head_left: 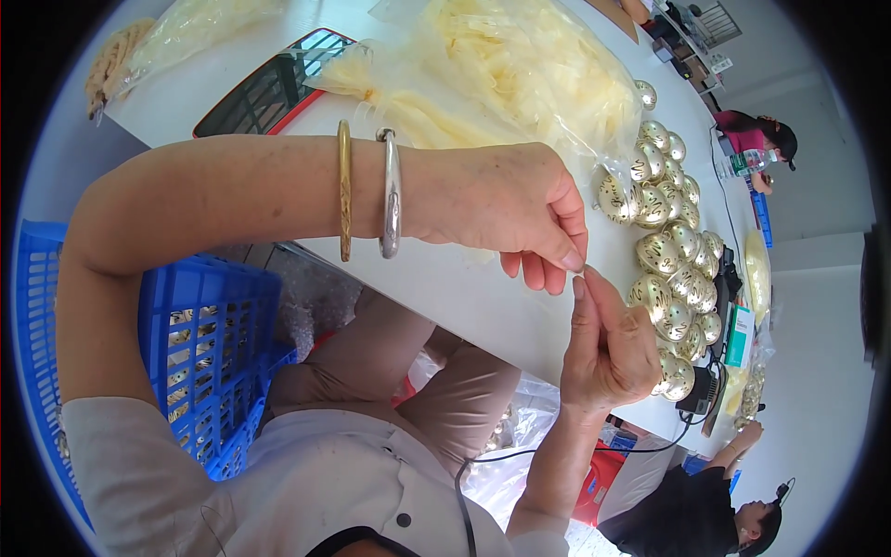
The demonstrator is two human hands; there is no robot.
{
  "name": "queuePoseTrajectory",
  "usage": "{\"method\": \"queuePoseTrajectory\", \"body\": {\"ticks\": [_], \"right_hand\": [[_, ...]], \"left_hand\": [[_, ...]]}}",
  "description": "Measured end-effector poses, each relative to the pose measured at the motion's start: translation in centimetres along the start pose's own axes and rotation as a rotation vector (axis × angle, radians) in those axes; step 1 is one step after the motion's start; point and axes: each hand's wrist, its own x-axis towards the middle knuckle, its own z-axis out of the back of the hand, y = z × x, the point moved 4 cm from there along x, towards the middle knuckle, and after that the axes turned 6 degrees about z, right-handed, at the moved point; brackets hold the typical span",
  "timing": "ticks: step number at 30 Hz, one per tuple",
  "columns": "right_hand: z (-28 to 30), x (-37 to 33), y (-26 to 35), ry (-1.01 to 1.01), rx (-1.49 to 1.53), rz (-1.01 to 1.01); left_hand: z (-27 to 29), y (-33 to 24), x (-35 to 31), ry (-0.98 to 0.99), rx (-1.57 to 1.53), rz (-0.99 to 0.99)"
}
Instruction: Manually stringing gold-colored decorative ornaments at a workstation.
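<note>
My left hand (pixel 520 206), with a gold and a silver bangle on its wrist, reaches across above the white table (pixel 445 269). Its thumb and forefinger are pinched together. Fingertip to fingertip with it, my right hand (pixel 613 348) pinches too, from below and to the right. Whatever lies between the fingertips is too small to make out. Just right of both hands, several shiny gold balls (pixel 657 252) with dark markings lie in a cluster. A clear plastic bag (pixel 548 70) full of pale yellow, ribbon-like material lies beyond my left hand.
A red-edged phone (pixel 269 84) lies at the far left. Below my left forearm stands a blue crate (pixel 218 371) with items inside. A black cable (pixel 603 451) runs past my right forearm to the table edge. Two people sit at right, one in black (pixel 682 515).
</note>
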Motion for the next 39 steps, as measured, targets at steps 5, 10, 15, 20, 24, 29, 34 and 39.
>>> {"method": "queuePoseTrajectory", "body": {"ticks": [5,10,15,20,24,29,34,39], "right_hand": [[3.2,-1.5,-0.7,-0.112,-0.009,-0.109],[8.5,-5.2,-4.3,-0.356,-0.013,-0.327],[8.7,-7.6,-6.1,-0.272,-0.157,-0.464],[8.2,-6.2,-6.0,-0.139,-0.357,-0.227],[8.7,-5.6,-5.4,-0.114,-0.398,-0.079],[7.8,-6.4,-4.3,-0.154,-0.196,-0.259],[6.6,-6.6,-4.1,-0.175,-0.340,-0.307],[6.1,-6.5,-3.9,-0.172,-0.422,-0.243]], "left_hand": [[-0.9,0.0,1.6,0.035,0.062,-0.047],[-3.5,-0.6,4.1,-0.094,0.523,-0.369],[-7.4,-0.8,6.5,-0.182,0.622,-0.600],[-8.5,-0.7,7.6,-0.180,0.670,-0.619],[-9.0,-0.8,8.1,-0.159,0.804,-0.746],[-9.5,-0.7,8.3,-0.095,0.857,-0.757],[-9.3,0.0,7.7,-0.157,0.823,-0.697],[-9.2,0.1,7.5,-0.172,0.828,-0.678]]}}
